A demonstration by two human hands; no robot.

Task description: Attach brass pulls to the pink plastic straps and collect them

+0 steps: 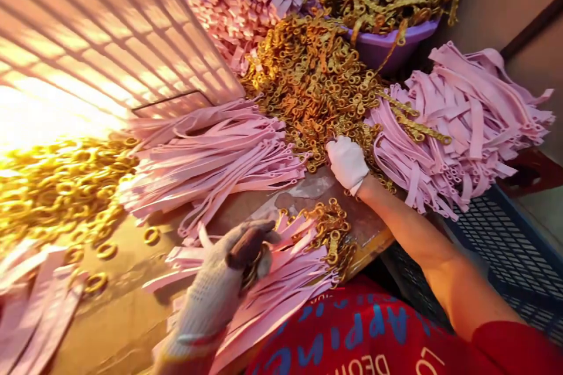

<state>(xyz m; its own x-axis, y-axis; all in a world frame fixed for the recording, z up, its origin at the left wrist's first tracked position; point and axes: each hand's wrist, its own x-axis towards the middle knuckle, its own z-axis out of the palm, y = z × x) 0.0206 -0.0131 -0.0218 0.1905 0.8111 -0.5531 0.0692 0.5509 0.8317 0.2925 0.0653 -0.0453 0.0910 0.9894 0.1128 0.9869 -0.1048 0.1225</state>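
Observation:
My left hand (235, 263), in a knitted white glove, is curled closed over the pink strips (281, 299) at the table's front. Small ring-shaped metal pieces (254, 269) show between its fingers, beside a dark brown part that I cannot make out. My right hand (347, 163), in a white glove, is closed at the front edge of a big heap of gold metal links (321, 76). Its fingertips are hidden, so whatever they hold does not show. Between the hands, a small cluster of gold links (335, 225) lies at the looped ends of the front strips.
Gold rings (65, 187) lie at the left, near a pink slatted crate (145, 29). More pink strips lie in a middle bundle (220, 152) and a right-hand pile (475, 123). Behind stands a purple basin (396, 44) of gold pieces. A blue crate (523, 258) is below right.

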